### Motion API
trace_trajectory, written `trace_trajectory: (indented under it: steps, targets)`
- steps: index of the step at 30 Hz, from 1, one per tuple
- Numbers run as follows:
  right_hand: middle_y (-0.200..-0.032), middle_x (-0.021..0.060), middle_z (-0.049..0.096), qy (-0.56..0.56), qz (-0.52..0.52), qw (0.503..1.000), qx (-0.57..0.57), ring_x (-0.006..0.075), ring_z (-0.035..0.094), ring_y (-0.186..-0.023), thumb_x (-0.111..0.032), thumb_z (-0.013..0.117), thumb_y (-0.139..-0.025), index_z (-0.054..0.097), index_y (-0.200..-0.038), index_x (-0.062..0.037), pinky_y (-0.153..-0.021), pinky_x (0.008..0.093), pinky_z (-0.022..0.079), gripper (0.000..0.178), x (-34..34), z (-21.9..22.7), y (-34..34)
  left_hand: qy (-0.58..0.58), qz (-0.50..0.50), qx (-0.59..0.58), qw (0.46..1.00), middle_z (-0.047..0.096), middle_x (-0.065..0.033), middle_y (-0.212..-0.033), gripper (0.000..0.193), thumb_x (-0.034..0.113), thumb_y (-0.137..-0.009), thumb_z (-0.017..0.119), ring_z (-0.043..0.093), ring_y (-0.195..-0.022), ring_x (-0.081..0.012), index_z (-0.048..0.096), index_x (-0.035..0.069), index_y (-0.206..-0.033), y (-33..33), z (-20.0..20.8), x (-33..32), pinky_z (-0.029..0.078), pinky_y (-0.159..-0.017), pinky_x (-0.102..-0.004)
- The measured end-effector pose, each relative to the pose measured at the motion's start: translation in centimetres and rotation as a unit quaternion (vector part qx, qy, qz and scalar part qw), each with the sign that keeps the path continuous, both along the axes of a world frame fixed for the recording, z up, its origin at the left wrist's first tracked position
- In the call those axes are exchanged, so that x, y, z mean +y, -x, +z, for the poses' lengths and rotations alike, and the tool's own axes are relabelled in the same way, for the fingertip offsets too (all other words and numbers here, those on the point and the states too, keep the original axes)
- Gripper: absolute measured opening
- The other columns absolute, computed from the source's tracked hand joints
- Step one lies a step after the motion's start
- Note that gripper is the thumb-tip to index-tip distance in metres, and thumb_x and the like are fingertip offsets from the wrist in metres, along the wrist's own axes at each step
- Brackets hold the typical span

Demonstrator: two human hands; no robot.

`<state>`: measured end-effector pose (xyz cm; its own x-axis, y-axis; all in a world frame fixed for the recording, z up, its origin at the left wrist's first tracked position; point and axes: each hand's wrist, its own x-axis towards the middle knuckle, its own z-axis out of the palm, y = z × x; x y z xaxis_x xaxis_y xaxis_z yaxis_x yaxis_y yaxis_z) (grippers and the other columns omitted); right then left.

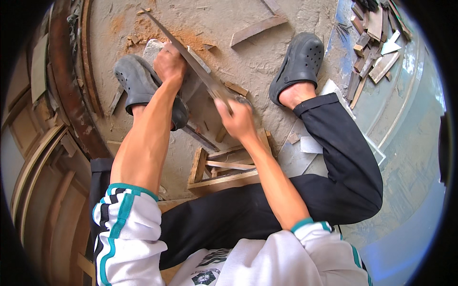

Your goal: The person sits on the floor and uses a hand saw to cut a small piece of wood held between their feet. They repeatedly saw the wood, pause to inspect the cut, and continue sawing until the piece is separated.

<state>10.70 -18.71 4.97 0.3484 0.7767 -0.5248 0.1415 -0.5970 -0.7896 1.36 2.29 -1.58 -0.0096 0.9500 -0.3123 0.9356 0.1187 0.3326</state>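
My right hand (237,118) is closed round the handle end of a handsaw (199,70). Its long, tapering blade slants up and to the left, passing close beside my left hand (170,62). That hand is a fist between the blade and my left foot. A pale, whitish block (151,49) shows at its left edge, and a light strip (199,59) appears across the blade. What the left fingers grip is hidden. Reddish sawdust (191,37) lies on the floor around the blade.
A small wooden frame (224,183) stands by my right forearm. My feet wear grey clogs (305,57). A board offcut (257,30) lies ahead; scrap wood (367,52) is heaped far right near glass panes (405,138). Curved wooden pieces (47,190) line the left side.
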Motion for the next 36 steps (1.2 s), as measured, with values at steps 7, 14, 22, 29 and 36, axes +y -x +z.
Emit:
trace_trajectory:
  steps: [7, 14, 22, 29, 36]
  targets:
    - [-0.066, 0.0267, 0.054, -0.117, -0.105, 0.988, -0.003, 0.0404, 0.054, -0.056, -0.039, 0.061, -0.094, 0.058, -0.069, 0.0005, -0.054, 0.0443, 0.043, 0.047, -4.9, -0.1, 0.9, -0.02, 0.015, 0.02, 0.999, 0.066, -0.031, -0.091, 0.062, 0.043, -0.096, 0.033, 0.062, -0.09, -0.0522, 0.072, -0.004, -0.086, 0.3, 0.2, 0.0, 0.047, -0.085, -0.0549]
    - [-0.067, 0.0234, 0.06, -0.007, -0.003, 1.0, 0.002, 0.0368, 0.063, -0.059, -0.032, 0.062, -0.094, 0.064, -0.076, -0.0002, -0.056, 0.0426, 0.048, 0.037, 2.5, 0.0, -1.0, 0.002, 0.01, 0.007, 1.0, 0.066, -0.0316, -0.093, 0.06, 0.043, -0.095, 0.035, 0.062, -0.091, -0.0519, 0.072, -0.003, -0.089, -0.1, 0.2, -0.6, 0.046, -0.085, -0.0553]
    - [-0.069, 0.0245, 0.06, 0.01, 0.015, 1.0, -0.019, 0.0366, 0.065, -0.063, -0.039, 0.059, -0.095, 0.065, -0.077, 0.0, -0.058, 0.0409, 0.049, 0.043, 1.4, -0.5, -0.9, -0.027, -0.098, 0.025, 0.994, 0.068, -0.0278, -0.092, 0.037, 0.032, -0.092, 0.045, 0.064, -0.089, -0.0482, 0.068, 0.003, -0.094, 0.1, 0.1, -0.3, 0.05, -0.08, -0.0537]
    - [-0.069, 0.0236, 0.061, -0.078, -0.072, 0.994, 0.029, 0.0329, 0.067, -0.064, -0.036, 0.06, -0.096, 0.064, -0.078, -0.0005, -0.058, 0.0397, 0.049, 0.04, -6.0, 1.1, -0.1, -0.005, 0.021, 0.035, 0.999, 0.067, -0.0307, -0.092, 0.046, 0.035, -0.093, 0.041, 0.063, -0.087, -0.0519, 0.072, 0.001, -0.091, 0.2, -0.4, 0.3, 0.048, -0.082, -0.0551]
    - [-0.067, 0.025, 0.056, -0.068, -0.045, 0.997, 0.009, 0.0364, 0.057, -0.055, -0.039, 0.061, -0.095, 0.061, -0.072, 0.0004, -0.053, 0.041, 0.045, 0.046, -0.7, -0.9, 0.1, -0.029, -0.026, 0.023, 0.999, 0.065, -0.0324, -0.092, 0.059, 0.039, -0.096, 0.033, 0.063, -0.091, -0.0509, 0.071, -0.006, -0.088, 0.2, -0.3, 0.1, 0.046, -0.085, -0.0558]
